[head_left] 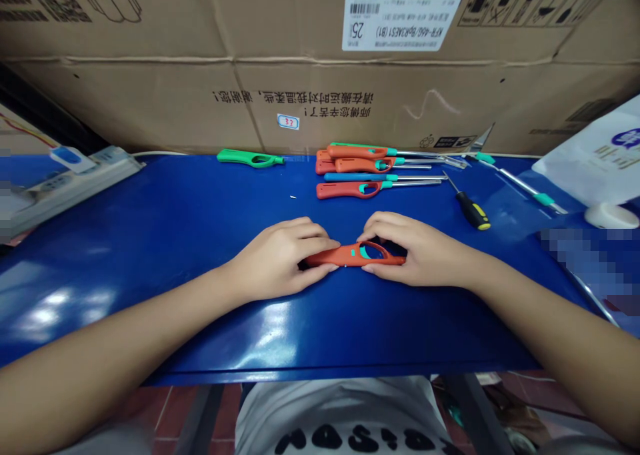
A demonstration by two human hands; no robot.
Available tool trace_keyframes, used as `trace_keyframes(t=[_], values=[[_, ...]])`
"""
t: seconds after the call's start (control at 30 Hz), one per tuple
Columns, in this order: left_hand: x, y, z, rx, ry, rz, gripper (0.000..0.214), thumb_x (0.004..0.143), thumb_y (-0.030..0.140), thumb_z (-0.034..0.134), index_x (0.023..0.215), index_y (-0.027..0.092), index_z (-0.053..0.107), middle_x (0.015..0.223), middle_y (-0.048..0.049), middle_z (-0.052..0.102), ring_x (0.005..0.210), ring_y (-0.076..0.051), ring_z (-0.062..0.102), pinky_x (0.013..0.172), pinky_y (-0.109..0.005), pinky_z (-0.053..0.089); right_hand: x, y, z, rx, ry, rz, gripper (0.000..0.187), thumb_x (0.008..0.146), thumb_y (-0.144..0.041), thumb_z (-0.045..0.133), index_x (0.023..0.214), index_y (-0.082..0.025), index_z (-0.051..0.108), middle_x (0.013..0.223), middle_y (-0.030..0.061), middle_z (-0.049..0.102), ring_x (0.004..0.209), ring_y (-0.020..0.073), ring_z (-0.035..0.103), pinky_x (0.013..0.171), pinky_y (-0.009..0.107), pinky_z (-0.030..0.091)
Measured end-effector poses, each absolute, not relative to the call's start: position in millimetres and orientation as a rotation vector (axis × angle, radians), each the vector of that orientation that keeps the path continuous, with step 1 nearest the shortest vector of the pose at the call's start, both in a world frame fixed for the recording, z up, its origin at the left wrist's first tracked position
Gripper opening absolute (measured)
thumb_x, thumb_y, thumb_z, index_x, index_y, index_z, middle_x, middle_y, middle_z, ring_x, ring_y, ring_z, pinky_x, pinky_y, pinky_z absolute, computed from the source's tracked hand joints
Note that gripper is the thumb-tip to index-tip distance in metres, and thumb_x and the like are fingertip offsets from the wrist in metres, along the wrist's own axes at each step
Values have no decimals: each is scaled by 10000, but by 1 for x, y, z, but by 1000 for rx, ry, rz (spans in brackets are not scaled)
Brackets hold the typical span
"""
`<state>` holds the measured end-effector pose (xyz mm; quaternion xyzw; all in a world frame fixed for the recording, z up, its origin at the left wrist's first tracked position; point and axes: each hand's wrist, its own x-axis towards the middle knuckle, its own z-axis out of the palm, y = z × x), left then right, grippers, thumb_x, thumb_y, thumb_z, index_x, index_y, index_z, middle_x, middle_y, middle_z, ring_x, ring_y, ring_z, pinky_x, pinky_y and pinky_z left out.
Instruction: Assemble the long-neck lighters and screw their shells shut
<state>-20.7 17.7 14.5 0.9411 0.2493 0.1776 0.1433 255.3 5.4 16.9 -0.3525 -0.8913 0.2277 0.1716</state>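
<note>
An orange lighter handle (345, 255) with a teal trigger in its loop lies across the middle of the blue table, and both hands hold it. My left hand (287, 256) is closed round its left end, thumb and fingers pinching the body. At the looped right end, my right hand (413, 247) pinches the handle between thumb and fingers. No metal tube shows on this handle; its right tip is partly covered by my fingers. Behind it lie several long-necked lighters, the nearest a red lighter (340, 189), beside a blue lighter (357, 177).
A green lighter handle (250, 158) lies at the back left. To the right are a black and yellow screwdriver (473, 211), a loose metal tube (525, 185) and a white bag (595, 155). A power strip (75, 188) sits left; a cardboard wall (175, 108) closes the back.
</note>
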Motion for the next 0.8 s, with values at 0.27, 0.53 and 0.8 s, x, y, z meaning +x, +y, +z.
trace_keyframes(t=[0.27, 0.53, 0.8], values=[[-20, 17, 13, 2684, 739, 502, 268, 941, 282, 650, 1174, 163, 710, 1099, -88, 717, 988, -227, 636, 877, -360, 522, 255, 6, 16, -1020, -2551, 652, 241, 892, -309, 668, 1112, -229, 610, 1079, 64, 643, 967, 211, 617, 844, 355, 505], [-16, 16, 10, 2495, 835, 571, 233, 880, 246, 742, 1104, 180, 741, 1052, -66, 727, 967, -215, 645, 857, -355, 526, 253, 2, 18, -1161, -2482, 765, 253, 877, -329, 701, 1097, -227, 628, 1107, 54, 601, 963, 197, 600, 862, 347, 491], [-14, 11, 10, 2492, 906, 551, 201, 868, 236, 752, 1061, 181, 737, 1046, -62, 720, 969, -218, 649, 848, -347, 527, 245, -6, 20, -1279, -2474, 737, 201, 856, -280, 711, 1027, -222, 621, 1065, 36, 601, 908, 187, 592, 785, 322, 481]])
